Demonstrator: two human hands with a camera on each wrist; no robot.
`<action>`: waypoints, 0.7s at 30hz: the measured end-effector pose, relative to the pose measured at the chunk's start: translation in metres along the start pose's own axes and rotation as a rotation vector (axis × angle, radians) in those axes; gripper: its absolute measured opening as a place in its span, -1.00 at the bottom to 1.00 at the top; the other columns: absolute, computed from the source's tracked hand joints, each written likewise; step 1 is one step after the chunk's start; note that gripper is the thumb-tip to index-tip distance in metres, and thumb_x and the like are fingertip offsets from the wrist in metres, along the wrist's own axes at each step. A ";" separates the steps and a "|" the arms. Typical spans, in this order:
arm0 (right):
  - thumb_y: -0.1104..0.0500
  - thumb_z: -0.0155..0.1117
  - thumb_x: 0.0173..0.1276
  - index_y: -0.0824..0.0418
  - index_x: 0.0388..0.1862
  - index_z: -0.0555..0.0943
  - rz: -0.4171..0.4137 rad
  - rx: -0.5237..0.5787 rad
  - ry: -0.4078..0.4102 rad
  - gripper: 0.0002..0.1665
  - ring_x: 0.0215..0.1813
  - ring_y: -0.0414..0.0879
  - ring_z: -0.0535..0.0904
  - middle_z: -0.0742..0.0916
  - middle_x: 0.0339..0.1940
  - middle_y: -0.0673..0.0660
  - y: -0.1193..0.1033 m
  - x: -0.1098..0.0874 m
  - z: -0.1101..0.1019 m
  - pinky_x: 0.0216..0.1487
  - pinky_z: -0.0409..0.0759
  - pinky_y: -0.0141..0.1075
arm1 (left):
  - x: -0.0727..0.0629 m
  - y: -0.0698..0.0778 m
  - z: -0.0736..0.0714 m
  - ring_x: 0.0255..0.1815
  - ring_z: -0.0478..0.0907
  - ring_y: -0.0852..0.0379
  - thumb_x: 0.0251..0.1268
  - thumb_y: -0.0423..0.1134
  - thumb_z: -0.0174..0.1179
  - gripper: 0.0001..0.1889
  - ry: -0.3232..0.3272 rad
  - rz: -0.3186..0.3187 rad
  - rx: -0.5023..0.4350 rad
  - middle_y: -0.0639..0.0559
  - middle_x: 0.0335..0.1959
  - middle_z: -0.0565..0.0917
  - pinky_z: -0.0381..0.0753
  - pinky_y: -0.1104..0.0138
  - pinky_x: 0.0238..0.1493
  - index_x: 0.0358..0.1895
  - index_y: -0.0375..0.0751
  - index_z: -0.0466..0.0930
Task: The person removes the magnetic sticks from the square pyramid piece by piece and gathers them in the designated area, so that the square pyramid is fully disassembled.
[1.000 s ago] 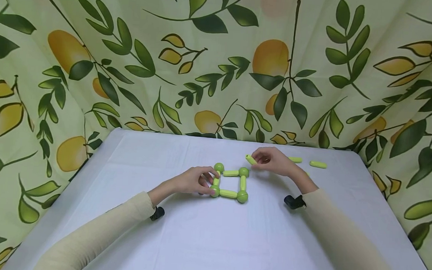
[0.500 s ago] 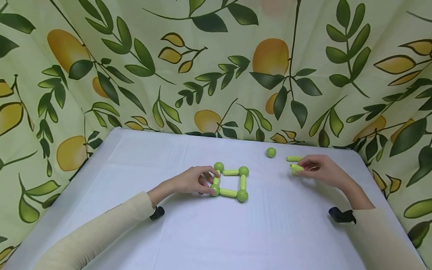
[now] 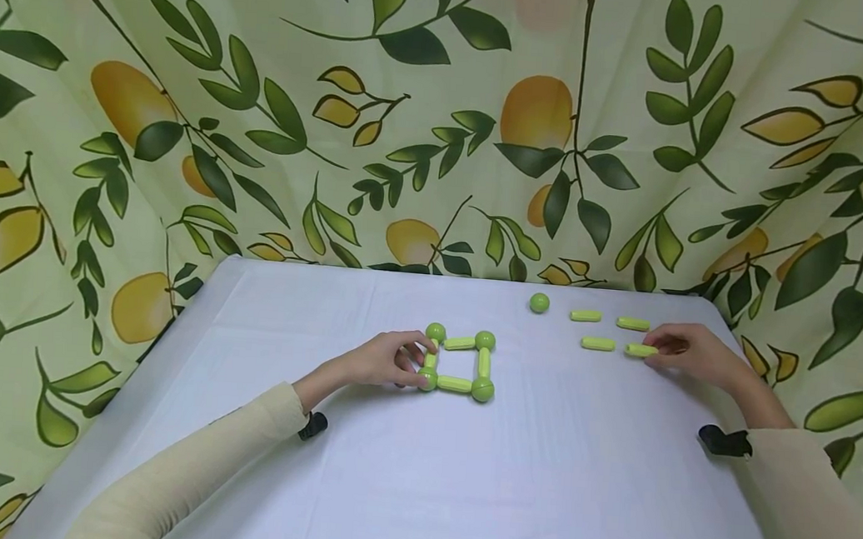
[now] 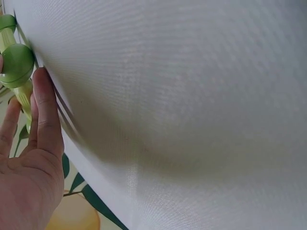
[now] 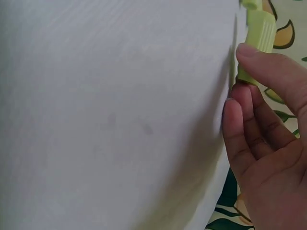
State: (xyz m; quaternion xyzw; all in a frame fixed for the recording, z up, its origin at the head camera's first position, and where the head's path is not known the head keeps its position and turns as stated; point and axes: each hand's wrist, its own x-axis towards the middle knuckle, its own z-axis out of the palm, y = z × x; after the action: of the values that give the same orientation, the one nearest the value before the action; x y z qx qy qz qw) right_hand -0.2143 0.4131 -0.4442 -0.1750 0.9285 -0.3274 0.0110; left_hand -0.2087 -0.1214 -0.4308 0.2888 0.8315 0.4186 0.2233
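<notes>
A square of light green rods joined by darker green balls lies mid-table. At its left side my left hand grips it, thumb at the near-left ball and fingertips at the left rod. The left wrist view shows that green ball beside the fingers. Far to the right, my right hand pinches the end of a loose light green rod low at the tabletop. In the right wrist view the thumb lies over this ridged rod; its contact with the table is unclear.
Three more loose rods lie near the right hand: one just left, two behind. A single green ball sits near the back edge of the white-covered table. A leaf-and-fruit patterned curtain hangs behind.
My right hand has carried a rod rightward from beside the square to the loose rods, lowering it there. The lone ball has come into view. The left hand has stayed on the square.
</notes>
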 end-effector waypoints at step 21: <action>0.39 0.57 0.15 0.34 -0.17 0.71 -0.018 0.020 -0.017 -0.73 -0.31 -0.20 0.49 0.68 -0.32 0.08 0.006 -0.002 -0.002 -0.28 0.51 -0.45 | 0.001 -0.003 0.000 -0.26 0.67 0.11 0.24 -0.31 0.48 -0.52 0.005 0.015 0.010 -0.03 -0.11 0.62 0.64 0.32 -0.37 0.20 -0.21 0.53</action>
State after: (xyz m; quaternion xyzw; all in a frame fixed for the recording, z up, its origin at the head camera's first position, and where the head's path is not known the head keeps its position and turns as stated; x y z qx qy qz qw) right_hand -0.2140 0.4194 -0.4461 -0.1861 0.9235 -0.3351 0.0178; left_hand -0.2107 -0.1220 -0.4331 0.2949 0.8322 0.4167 0.2165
